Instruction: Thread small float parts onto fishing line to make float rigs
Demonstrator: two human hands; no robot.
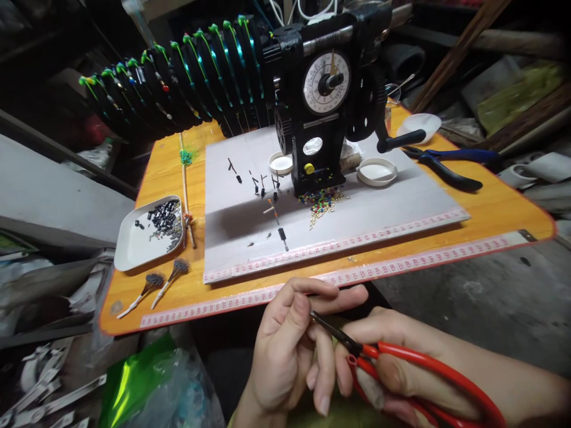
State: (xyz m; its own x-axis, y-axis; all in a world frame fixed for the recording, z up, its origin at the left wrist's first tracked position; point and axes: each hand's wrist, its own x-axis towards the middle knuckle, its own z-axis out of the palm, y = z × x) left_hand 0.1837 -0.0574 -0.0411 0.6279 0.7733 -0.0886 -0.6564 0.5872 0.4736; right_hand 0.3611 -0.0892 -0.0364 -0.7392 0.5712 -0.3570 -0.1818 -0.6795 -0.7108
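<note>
My right hand [395,377] is closed around red-handled scissors [428,355], with fingers through and along the handle loops. The dark blades point up and left, close together. Their tips reach the thumb and forefinger of my left hand [285,351], which are pinched together. Whatever lies in that pinch, perhaps something very small, is hidden. The other fingers of my left hand are loosely bent beside the blades. Both hands are in front of the table's near edge, over my lap.
On the orange table [156,172] lies a white board [241,232] with small float-like pieces, beads and a measuring tape [401,264]. A black cranked machine with a dial [327,82] stands behind. A tray [134,241] of black pieces is left; blue-and-black pliers [446,163] lie right.
</note>
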